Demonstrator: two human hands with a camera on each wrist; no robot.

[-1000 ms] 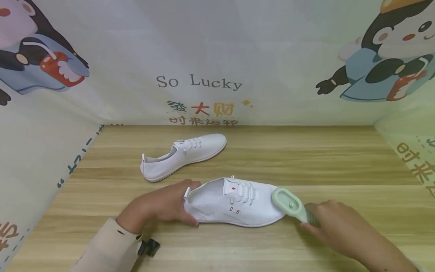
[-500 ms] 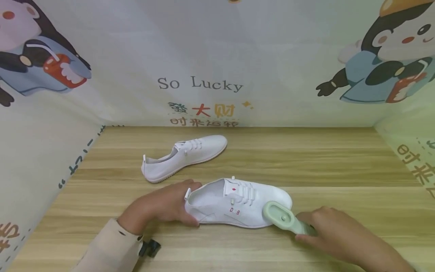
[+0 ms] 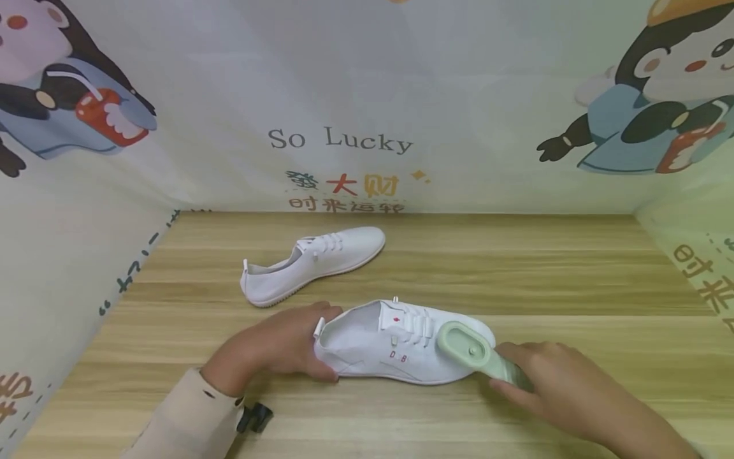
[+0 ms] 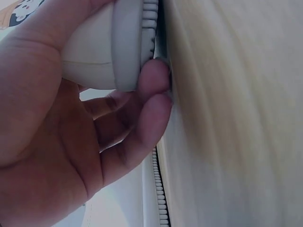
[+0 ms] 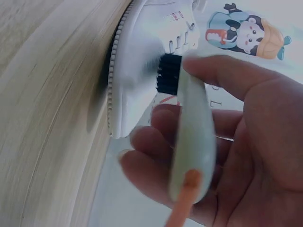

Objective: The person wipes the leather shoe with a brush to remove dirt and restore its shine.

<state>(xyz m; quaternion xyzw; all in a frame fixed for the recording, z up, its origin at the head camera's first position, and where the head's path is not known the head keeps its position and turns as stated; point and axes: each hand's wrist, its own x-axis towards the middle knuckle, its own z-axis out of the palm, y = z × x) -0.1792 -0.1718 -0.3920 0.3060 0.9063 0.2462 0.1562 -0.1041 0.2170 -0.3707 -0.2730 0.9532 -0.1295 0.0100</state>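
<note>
A white lace-up shoe point(image 3: 355, 357) with red letters on its side lies on the wood-grain table, toe to the right. My left hand point(image 3: 295, 341) grips its heel; in the left wrist view the fingertips point(image 4: 154, 78) curl under the edge of the ridged sole. With my right hand point(image 3: 564, 382) I hold a pale green shoe brush point(image 3: 487, 357) by its handle, its head over the shoe's toe area. Dark bristles point(image 5: 169, 74) face the shoe's upper in the right wrist view, where an orange strap point(image 5: 184, 201) hangs from the handle's end.
The other white shoe point(image 3: 321, 264) lies behind, also pointing right. Printed cloth walls point(image 3: 487, 127) close off the back and both sides of the wood-grain table point(image 3: 545, 268). A small black piece point(image 3: 255, 417) sits by the left sleeve point(image 3: 186, 414).
My right hand has moved the brush left over the toe, first down toward the near side, then back up toward the laces. The left hand keeps its grip on the heel.
</note>
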